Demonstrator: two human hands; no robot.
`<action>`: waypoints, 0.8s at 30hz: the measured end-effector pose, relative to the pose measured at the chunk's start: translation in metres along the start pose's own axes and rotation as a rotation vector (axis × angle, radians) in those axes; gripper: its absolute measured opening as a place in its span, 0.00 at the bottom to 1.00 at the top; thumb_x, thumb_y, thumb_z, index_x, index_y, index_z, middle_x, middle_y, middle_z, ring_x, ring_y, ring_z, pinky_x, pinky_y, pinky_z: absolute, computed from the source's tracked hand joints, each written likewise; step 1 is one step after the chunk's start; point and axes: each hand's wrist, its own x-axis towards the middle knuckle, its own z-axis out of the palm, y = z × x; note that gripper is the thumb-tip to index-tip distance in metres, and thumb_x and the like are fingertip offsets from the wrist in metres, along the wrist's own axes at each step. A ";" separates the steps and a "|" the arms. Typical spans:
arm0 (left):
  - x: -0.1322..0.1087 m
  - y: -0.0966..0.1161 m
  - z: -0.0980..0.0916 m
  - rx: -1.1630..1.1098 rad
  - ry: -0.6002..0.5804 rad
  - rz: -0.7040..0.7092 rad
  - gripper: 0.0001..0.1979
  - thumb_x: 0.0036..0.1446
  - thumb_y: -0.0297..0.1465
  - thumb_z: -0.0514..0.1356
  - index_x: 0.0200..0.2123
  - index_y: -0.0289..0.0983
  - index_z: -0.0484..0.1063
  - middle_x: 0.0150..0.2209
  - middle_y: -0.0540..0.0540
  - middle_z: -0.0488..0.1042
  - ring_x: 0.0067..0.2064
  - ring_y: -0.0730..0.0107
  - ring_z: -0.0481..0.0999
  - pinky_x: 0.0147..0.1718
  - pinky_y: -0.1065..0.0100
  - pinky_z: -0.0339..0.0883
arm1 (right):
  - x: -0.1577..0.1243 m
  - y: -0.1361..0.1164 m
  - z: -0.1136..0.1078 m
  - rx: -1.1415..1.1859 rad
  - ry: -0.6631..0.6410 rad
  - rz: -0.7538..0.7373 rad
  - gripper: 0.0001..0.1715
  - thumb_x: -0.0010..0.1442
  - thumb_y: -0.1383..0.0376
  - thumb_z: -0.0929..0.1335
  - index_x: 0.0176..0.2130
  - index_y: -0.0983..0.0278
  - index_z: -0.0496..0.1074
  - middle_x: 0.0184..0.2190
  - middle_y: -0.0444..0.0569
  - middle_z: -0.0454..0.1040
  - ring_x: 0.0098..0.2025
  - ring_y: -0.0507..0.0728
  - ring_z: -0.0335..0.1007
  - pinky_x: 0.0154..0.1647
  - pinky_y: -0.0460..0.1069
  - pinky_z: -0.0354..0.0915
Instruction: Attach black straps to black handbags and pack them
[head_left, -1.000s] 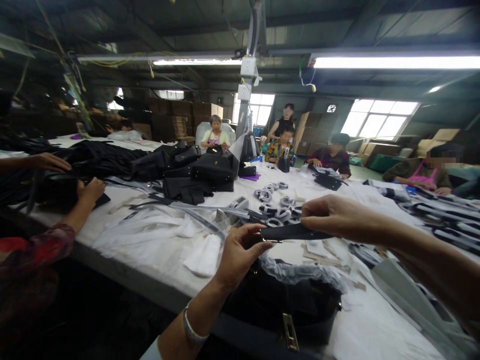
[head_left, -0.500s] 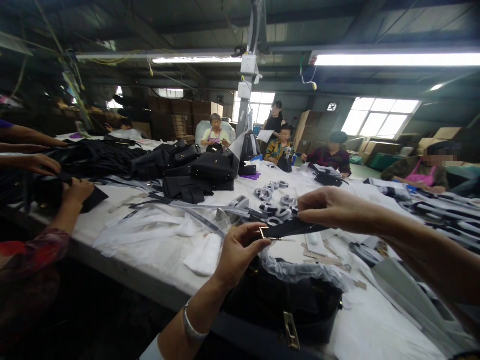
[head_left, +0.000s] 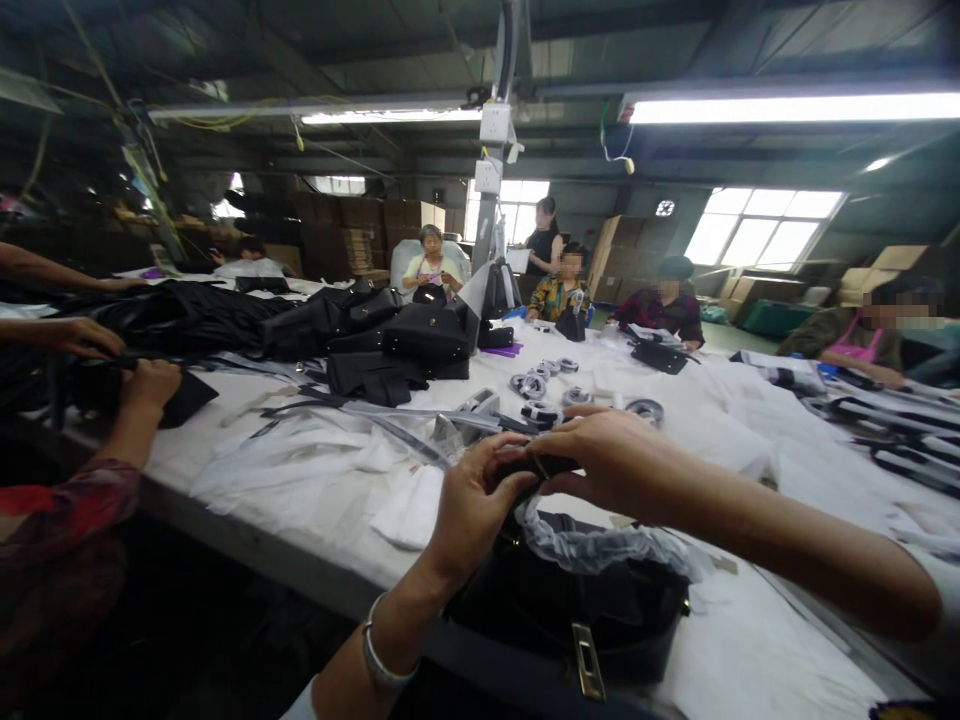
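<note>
Just above a black handbag, both of my hands meet on a black strap. My left hand pinches it by a gold-coloured metal buckle, now mostly covered by fingers. Close against it, my right hand grips the strap with thumb and fingers. A translucent plastic wrap covers the handle on top of the handbag. On the bag's front hangs a gold clasp plate. Behind my hands lie plastic-wrapped rolled straps.
White wrapping sheets lie on the white table to the left. Black bags are piled beyond. At the left, a co-worker's hand holds a black piece. Wrapped straps spread at right. A post stands mid-table.
My right hand has moved left along the strap to my left hand, and the buckle is now largely covered. The left hand stays in nearly the same place.
</note>
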 end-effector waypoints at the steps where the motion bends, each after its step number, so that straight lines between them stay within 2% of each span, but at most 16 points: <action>1: 0.000 -0.001 -0.002 0.024 0.038 0.011 0.16 0.52 0.28 0.68 0.45 0.39 0.75 0.41 0.47 0.81 0.45 0.65 0.80 0.46 0.69 0.73 | 0.001 0.001 -0.001 0.011 0.009 0.007 0.06 0.58 0.61 0.72 0.38 0.57 0.79 0.31 0.45 0.81 0.38 0.61 0.75 0.38 0.50 0.62; 5: 0.002 -0.008 -0.024 0.071 0.167 -0.023 0.14 0.48 0.31 0.71 0.39 0.36 0.77 0.37 0.47 0.80 0.40 0.67 0.80 0.42 0.70 0.74 | -0.001 0.009 -0.003 0.070 0.033 0.056 0.08 0.58 0.59 0.71 0.39 0.57 0.79 0.29 0.47 0.79 0.33 0.58 0.73 0.31 0.48 0.57; 9: -0.002 -0.024 -0.050 -0.244 0.211 -0.185 0.21 0.46 0.37 0.73 0.42 0.35 0.75 0.36 0.46 0.79 0.38 0.69 0.79 0.40 0.69 0.73 | -0.002 0.021 0.000 0.266 -0.033 0.119 0.16 0.58 0.53 0.71 0.43 0.58 0.79 0.29 0.46 0.79 0.29 0.56 0.72 0.29 0.47 0.57; 10: -0.004 -0.028 -0.052 -0.324 0.193 -0.181 0.24 0.46 0.41 0.72 0.45 0.36 0.74 0.39 0.45 0.79 0.41 0.67 0.79 0.43 0.67 0.73 | -0.001 0.023 0.001 0.329 -0.051 0.120 0.18 0.58 0.52 0.70 0.43 0.59 0.79 0.29 0.46 0.79 0.29 0.55 0.72 0.29 0.47 0.58; 12: -0.008 -0.032 -0.049 -0.356 0.074 -0.147 0.31 0.46 0.45 0.71 0.50 0.36 0.72 0.47 0.40 0.77 0.49 0.60 0.77 0.51 0.63 0.70 | 0.002 0.024 0.003 0.417 -0.068 0.123 0.21 0.58 0.51 0.70 0.45 0.60 0.79 0.31 0.47 0.80 0.31 0.56 0.73 0.30 0.47 0.60; 14: -0.008 -0.032 -0.038 -0.213 -0.074 -0.132 0.32 0.45 0.44 0.72 0.51 0.36 0.73 0.52 0.38 0.75 0.53 0.55 0.75 0.55 0.59 0.66 | 0.005 0.024 0.003 0.442 -0.062 0.141 0.23 0.57 0.50 0.71 0.46 0.61 0.78 0.33 0.48 0.81 0.33 0.57 0.74 0.32 0.47 0.62; 16: -0.005 -0.028 -0.027 -0.005 -0.126 -0.112 0.29 0.45 0.39 0.73 0.51 0.38 0.74 0.51 0.39 0.76 0.53 0.53 0.75 0.56 0.56 0.65 | 0.007 0.023 0.002 0.451 -0.062 0.154 0.24 0.57 0.49 0.71 0.46 0.61 0.78 0.33 0.48 0.81 0.34 0.58 0.75 0.34 0.48 0.62; 18: 0.001 -0.023 -0.020 0.214 -0.016 -0.001 0.29 0.44 0.37 0.74 0.51 0.40 0.74 0.52 0.40 0.75 0.55 0.52 0.73 0.59 0.53 0.62 | 0.007 0.024 0.002 0.464 -0.050 0.171 0.24 0.58 0.49 0.70 0.46 0.61 0.78 0.34 0.48 0.81 0.35 0.58 0.75 0.34 0.48 0.63; 20: 0.003 -0.019 -0.018 0.427 0.194 0.166 0.30 0.43 0.37 0.74 0.51 0.41 0.74 0.55 0.40 0.73 0.60 0.50 0.68 0.62 0.50 0.56 | 0.006 0.026 0.004 0.478 -0.030 0.194 0.24 0.58 0.49 0.69 0.46 0.62 0.78 0.35 0.48 0.81 0.35 0.58 0.75 0.35 0.48 0.63; 22: -0.001 -0.016 -0.019 0.574 0.379 0.323 0.24 0.46 0.35 0.72 0.49 0.41 0.76 0.53 0.40 0.74 0.59 0.51 0.67 0.62 0.50 0.55 | 0.004 0.028 0.007 0.502 -0.031 0.222 0.25 0.59 0.48 0.68 0.46 0.63 0.78 0.35 0.48 0.80 0.35 0.58 0.75 0.35 0.48 0.64; 23: -0.005 -0.015 -0.019 0.600 0.396 0.389 0.18 0.50 0.33 0.70 0.46 0.41 0.77 0.49 0.41 0.76 0.56 0.53 0.70 0.59 0.53 0.59 | 0.004 0.030 0.010 0.517 -0.046 0.233 0.25 0.60 0.48 0.67 0.45 0.64 0.78 0.34 0.48 0.80 0.35 0.58 0.75 0.35 0.48 0.64; 24: -0.010 -0.014 -0.018 0.604 0.344 0.441 0.12 0.54 0.31 0.68 0.43 0.41 0.78 0.44 0.43 0.77 0.51 0.57 0.74 0.55 0.57 0.64 | 0.004 0.031 0.012 0.529 -0.061 0.240 0.26 0.61 0.48 0.66 0.45 0.64 0.78 0.34 0.49 0.80 0.35 0.59 0.75 0.35 0.48 0.65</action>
